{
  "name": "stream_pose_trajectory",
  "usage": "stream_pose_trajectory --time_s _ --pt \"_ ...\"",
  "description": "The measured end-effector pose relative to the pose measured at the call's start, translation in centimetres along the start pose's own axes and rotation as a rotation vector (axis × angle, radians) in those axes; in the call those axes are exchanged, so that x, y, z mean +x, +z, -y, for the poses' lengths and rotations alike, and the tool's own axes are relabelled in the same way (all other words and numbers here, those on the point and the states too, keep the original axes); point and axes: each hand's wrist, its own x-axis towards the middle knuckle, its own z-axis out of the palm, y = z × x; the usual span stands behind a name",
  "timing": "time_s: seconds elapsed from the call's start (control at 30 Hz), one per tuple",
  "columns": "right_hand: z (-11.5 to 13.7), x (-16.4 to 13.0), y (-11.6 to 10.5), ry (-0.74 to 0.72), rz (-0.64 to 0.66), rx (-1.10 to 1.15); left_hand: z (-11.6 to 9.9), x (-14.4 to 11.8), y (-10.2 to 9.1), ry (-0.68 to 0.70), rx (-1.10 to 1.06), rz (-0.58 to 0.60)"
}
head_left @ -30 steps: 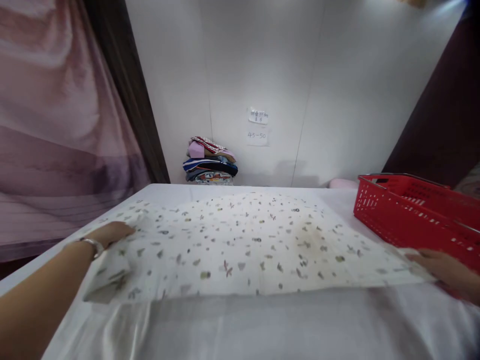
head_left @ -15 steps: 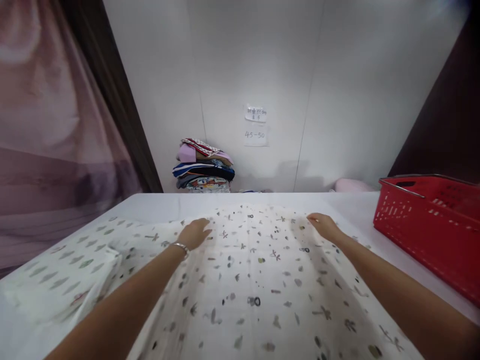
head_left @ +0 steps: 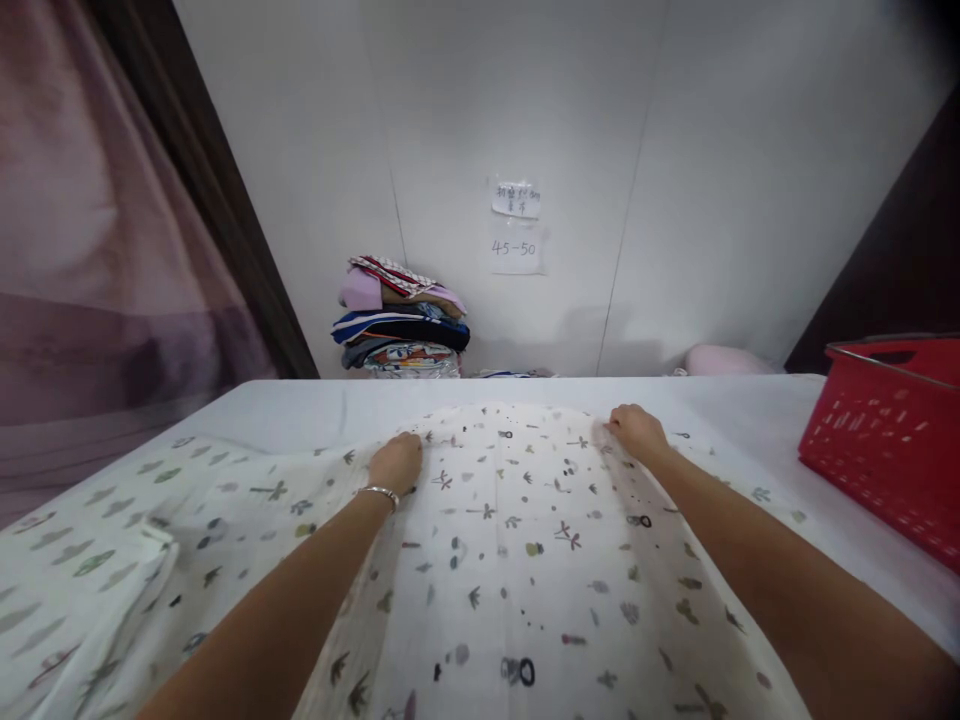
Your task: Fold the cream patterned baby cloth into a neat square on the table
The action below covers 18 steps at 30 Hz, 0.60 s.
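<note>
A large white cloth (head_left: 517, 530) with small printed plants and shapes lies spread over the table. My left hand (head_left: 396, 463), with a bracelet at the wrist, has its fingers closed on the cloth near its far edge. On the other side my right hand (head_left: 636, 432) pinches the same cloth near its far right part. Between the two hands the cloth rises slightly, and its sides slope down in shadow. At the left, a part with cloud prints (head_left: 82, 530) lies folded over.
A red plastic basket (head_left: 885, 450) with a metal handle stands at the right on the white table (head_left: 292, 405). Beyond the table's far edge is a stack of folded textiles (head_left: 405, 325). Paper signs (head_left: 517, 247) hang on the wall, and a curtain (head_left: 97, 250) borders the left.
Both hands have closed more firmly on the cloth, and its middle now arches up between them. The view has shifted slightly, with the basket farther right.
</note>
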Motion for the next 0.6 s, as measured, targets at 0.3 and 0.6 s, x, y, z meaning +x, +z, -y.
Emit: stream_pose_trajectory --time_s 0.3,0.6 --pt "2.5 -13.7 -5.6 -0.436 -0.03 0.107 -3.5 -1.6 -1.9 0.353 -0.202 -0.231" --pt "3.9 -24.2 -6.5 -0.477 0.364 0.544 -7.0 -6.3 -3.3 0.767 -0.122 0.012"
